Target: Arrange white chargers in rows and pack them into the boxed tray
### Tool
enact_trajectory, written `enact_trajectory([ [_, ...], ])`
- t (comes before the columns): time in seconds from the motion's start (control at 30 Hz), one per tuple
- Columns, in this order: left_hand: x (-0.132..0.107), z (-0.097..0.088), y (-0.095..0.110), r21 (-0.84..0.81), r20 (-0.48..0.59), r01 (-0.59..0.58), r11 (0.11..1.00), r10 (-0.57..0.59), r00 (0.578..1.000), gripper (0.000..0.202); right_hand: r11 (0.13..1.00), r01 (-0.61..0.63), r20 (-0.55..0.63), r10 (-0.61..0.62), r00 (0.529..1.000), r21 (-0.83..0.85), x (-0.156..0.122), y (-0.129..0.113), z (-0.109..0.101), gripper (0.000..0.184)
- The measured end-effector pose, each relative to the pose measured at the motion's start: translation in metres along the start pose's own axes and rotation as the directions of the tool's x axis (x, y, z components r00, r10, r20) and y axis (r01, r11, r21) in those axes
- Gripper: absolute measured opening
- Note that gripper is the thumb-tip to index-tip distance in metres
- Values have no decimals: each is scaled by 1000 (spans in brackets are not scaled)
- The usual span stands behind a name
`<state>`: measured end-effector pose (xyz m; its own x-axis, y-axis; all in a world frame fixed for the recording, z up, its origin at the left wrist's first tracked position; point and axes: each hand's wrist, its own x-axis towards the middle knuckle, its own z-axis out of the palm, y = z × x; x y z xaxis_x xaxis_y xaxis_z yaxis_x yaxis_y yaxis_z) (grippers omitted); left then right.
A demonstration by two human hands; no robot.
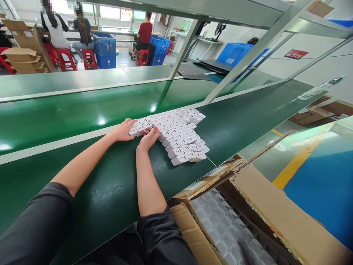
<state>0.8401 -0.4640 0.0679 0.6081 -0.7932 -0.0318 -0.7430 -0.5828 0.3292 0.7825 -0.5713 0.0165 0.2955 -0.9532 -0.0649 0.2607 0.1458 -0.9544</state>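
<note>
Where dozens of wht pcs point(179, 142) cluster, 2 hands point(124, 130) point(149, 138) touch some.

Both forearms point(89, 159) stretched forward, bare; left grip point(125, 130) arched, right grip point(149, 138) loosely curled.

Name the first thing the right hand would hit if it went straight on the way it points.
The white blocks. The right hand points forward at their near side, with little or no gap left, it seems; whether it already touches them is hard to tell from this view.
</note>
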Motion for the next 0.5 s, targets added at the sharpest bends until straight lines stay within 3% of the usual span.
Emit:
enact_trajectory([
  [0.13,8,8,-2,-112,-53,-49,993,43,998,87,1000,-6,10,5,1000,10,-1,-1,0,21],
  [0.3,6,13,-5,-111,-95,-51,993,40,995,89,1000,-19,39,18,999,13,-2,-1,-1,22],
  [0.4,-15,11,-10,-74,-173,-82,994,69,982,87,1000,-18,38,18,999,12,-3,-3,0,24],
  [0.5,-61,13,-14,10,-198,-120,993,120,973,80,1000,-4,23,4,1000,6,-5,-7,2,21],
])
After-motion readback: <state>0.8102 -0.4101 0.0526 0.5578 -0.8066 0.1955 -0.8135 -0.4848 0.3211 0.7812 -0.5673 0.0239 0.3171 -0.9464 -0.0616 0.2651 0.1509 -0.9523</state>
